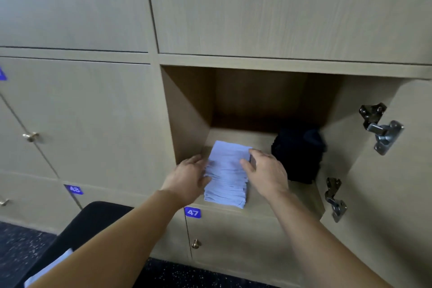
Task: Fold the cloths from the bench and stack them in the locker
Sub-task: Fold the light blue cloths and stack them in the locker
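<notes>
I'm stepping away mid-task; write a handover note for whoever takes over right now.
Left hand presses flat against the left side of the pale folded stack.
Right hand grips its right edge.
The stack sits in the open locker, beside a dark pile.
Done: stack in place.
Left: at least one pale cloth on the bench to fold and add.

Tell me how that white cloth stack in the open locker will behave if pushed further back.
Likely soft: the white cloth stack has uneven, wavy layers. Pushed from one side, top layers may slide or lean. Probably light, gliding over the smooth locker shelf.
</notes>
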